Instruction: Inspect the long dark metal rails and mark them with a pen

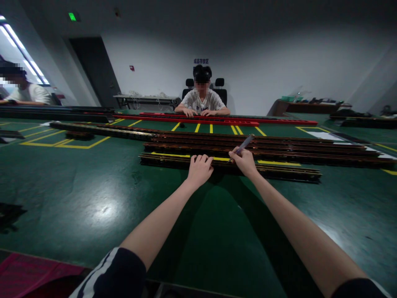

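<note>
In the upper middle of the frame, one line of dark Chinese characters [201, 61] stands on the pale grey painted wall [254, 70] and reads "成品存放区", meaning "finished product storage area". At the upper left, a small, rectangular, glowing green sign [72, 16] is mounted high above the dark grey door [93, 68]; its symbol is too small to make out. Right of that door, a small red wall plate [132, 68] carries pale marks too blurred to read.
</note>
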The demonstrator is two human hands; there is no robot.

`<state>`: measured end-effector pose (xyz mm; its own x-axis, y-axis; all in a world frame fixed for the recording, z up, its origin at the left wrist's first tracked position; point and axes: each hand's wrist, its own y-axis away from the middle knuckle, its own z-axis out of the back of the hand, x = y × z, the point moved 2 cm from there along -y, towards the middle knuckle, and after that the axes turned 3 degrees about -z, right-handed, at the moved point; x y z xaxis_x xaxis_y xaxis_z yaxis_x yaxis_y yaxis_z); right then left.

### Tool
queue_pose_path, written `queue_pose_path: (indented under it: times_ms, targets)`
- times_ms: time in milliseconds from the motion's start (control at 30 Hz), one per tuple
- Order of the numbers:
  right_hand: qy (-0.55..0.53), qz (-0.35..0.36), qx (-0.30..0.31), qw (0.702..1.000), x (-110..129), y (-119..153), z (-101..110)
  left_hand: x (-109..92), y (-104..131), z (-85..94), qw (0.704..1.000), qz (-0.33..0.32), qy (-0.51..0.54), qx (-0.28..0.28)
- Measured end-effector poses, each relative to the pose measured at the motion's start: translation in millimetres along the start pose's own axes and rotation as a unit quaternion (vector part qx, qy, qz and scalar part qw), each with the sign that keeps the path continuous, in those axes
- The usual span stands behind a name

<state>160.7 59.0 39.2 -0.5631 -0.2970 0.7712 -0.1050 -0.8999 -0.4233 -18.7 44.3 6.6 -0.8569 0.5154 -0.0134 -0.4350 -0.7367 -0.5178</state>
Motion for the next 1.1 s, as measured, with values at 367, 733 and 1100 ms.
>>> queue_pose_path:
  times_ms: [367,733,1100]
  targets:
    - [0.011,0.022,0.015,1.000,7.2,3.4,-4.0,0.9,-0.1,0.8,1.000,0.020,0.002,0.007]
    - [-0.024,-0.003,0.004,1.000,7.4,2.3,-3.5,-2.1,-1.1,6.4,0.999,0.038,0.002,0.017]
    - [-0.008,0.008,0.000,1.000,5.2,2.7,-2.1,1.6,-0.2,5.9,0.999,0.034,0.024,0.011]
